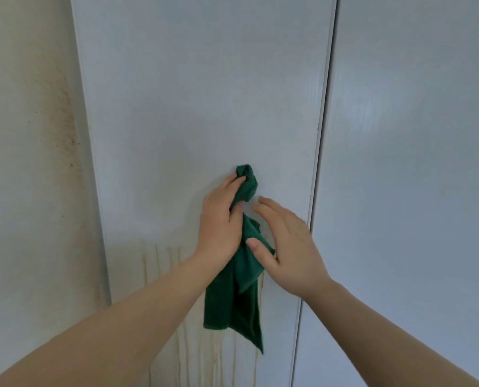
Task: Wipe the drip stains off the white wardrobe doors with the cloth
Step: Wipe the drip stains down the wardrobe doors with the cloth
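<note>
Head view, left hand [218, 219] holding cloth [232, 297], door seam [316, 163] just right.

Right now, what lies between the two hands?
In the head view, the cloth hangs between them against the door, gripped by the left hand; the right hand is open beside it.

Two white wardrobe doors, the left door [199, 93] and the right door [414, 135], with one dark seam [320, 135] between them. One green cloth [232, 297]. Two bare hands, the left hand [218, 224] and the right hand [291, 247]. Yellowish drip stains [160, 263] number at least six, all on the left door, though faint and partly covered lines defy an exact count. One blotched wall strip [23, 135] at far left
</note>
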